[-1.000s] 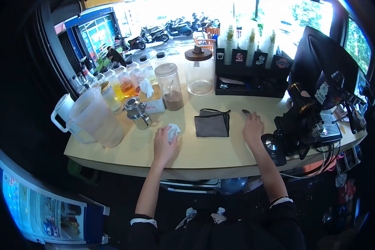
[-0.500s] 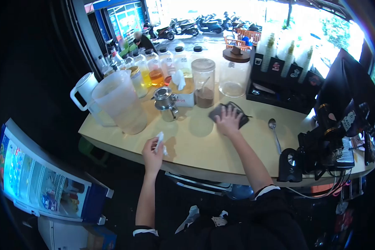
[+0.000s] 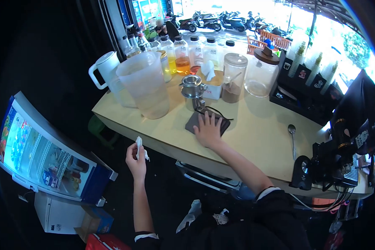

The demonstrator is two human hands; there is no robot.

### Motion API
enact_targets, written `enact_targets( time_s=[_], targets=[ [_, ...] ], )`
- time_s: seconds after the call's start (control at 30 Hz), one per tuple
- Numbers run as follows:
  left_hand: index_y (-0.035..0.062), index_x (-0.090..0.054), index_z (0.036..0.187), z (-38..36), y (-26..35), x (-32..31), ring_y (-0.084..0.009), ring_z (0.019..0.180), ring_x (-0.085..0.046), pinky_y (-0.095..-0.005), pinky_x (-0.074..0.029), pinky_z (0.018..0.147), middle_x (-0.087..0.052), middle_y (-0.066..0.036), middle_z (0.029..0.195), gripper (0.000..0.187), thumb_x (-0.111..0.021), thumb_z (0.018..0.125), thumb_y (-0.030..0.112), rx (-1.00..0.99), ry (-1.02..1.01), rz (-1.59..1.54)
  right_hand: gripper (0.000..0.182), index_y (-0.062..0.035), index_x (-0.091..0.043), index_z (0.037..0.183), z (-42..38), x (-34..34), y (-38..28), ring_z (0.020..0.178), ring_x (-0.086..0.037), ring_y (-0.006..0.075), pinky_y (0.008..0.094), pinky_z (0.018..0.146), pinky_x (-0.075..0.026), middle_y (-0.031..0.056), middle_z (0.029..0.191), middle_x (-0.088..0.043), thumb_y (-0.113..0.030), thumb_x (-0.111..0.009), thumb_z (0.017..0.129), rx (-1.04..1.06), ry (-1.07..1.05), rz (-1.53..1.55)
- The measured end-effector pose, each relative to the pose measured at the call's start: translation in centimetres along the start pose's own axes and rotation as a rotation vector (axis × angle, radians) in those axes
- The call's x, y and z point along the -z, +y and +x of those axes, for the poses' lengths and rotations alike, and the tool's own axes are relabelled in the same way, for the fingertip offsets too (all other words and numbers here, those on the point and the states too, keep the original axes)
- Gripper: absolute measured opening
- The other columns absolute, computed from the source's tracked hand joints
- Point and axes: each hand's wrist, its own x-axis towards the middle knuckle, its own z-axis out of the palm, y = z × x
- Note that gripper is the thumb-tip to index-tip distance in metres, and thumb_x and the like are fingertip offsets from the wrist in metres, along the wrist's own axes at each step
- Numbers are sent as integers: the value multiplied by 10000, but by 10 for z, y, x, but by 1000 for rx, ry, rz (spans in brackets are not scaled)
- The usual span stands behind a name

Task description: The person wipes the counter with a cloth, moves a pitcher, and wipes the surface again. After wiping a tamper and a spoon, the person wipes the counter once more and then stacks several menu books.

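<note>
My left hand [image 3: 136, 159] is closed on a crumpled white tissue [image 3: 141, 150] and hangs off the counter's front edge, over the dark floor. My right hand [image 3: 209, 131] lies flat with its fingers spread on a dark grey folded cloth [image 3: 191, 122], which has a black cord loop at its far side. The cloth rests on the pale counter [image 3: 254, 137]. Just behind it stands a metal drip coffee filter on a metal cup [image 3: 192, 91]. A tissue box [image 3: 213, 91] and a glass jar of brown powder [image 3: 232, 85] are further back.
A large plastic pitcher [image 3: 148, 91] and a white jug [image 3: 107, 73] stand at the left. Several bottles [image 3: 182, 60] line the back. To the right are a lidded glass jar [image 3: 258, 79], a cup rack [image 3: 298, 98], a spoon [image 3: 293, 139] and a black machine [image 3: 341, 154].
My right hand has slid the cloth left along the counter, from right of the powder jar to in front of the metal filter. My left hand has moved away from the counter with the tissue.
</note>
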Motion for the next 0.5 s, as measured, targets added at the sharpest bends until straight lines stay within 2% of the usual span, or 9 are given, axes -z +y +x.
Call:
enact_targets(
  time_s=[0.03, 0.13, 0.23, 0.27, 0.33, 0.43, 0.5],
  targets=[
    [-14, -556, 952, -1, -1, 3, -66, 678, -527, -213, -426, 596, -571, -20, 781, 146, -566, 852, 92, -1, 3, 6, 593, -75, -302, 1361, 4, -8, -19, 1306, -177, 409, 631, 1011, -54, 192, 1415, -238, -424, -330, 882, 37, 32, 0],
    [-10, -560, 941, -7, -3, -1, -71, 673, -529, -218, -426, 597, -572, -22, 777, 141, -568, 850, 98, 12, -2, -18, 592, -75, -312, 1357, 17, -23, -75, 1306, -192, 400, 618, 1022, -30, 186, 1419, -237, -433, -309, 885, 178, 43, 105],
    [-8, -556, 961, -8, -1, -9, -70, 676, -528, -216, -426, 598, -573, -23, 780, 152, -561, 855, 101, -18, -47, -22, 529, -129, -351, 1342, 17, -24, -106, 1304, -213, 383, 592, 1033, -95, 164, 1407, -276, -401, -351, 889, 384, 16, 186],
    [-8, -556, 961, -8, -1, -14, -70, 676, -528, -216, -426, 598, -573, -23, 780, 152, -561, 855, 101, -17, -68, -26, 529, -129, -351, 1342, 11, -20, -105, 1304, -213, 383, 592, 1033, -95, 164, 1407, -276, -401, -351, 889, 363, 15, 184],
    [0, -558, 977, -4, 0, -26, -33, 650, -492, -184, -390, 569, -565, 2, 757, 174, -567, 864, 131, -58, -60, -98, 502, -164, -368, 1334, -5, -13, -94, 1306, -230, 353, 558, 1042, -142, 141, 1399, -299, -386, -398, 884, 676, -6, 213],
    [-11, -550, 987, 3, 4, -41, -43, 673, -505, -190, -408, 583, -571, -10, 791, 175, -559, 865, 114, -55, -121, -139, 512, -174, -370, 1333, -34, 2, -55, 1310, -238, 323, 524, 1055, -154, 122, 1398, -308, -399, -426, 876, 686, -9, 246],
    [-20, -546, 997, 8, 4, -47, -53, 682, -517, -197, -421, 586, -574, -20, 808, 175, -551, 866, 96, -65, -149, -170, 592, -159, -366, 1334, -57, 19, -9, 1318, -217, 319, 523, 1064, -116, 125, 1396, -308, -504, -418, 856, 571, -13, 278]
  ],
)
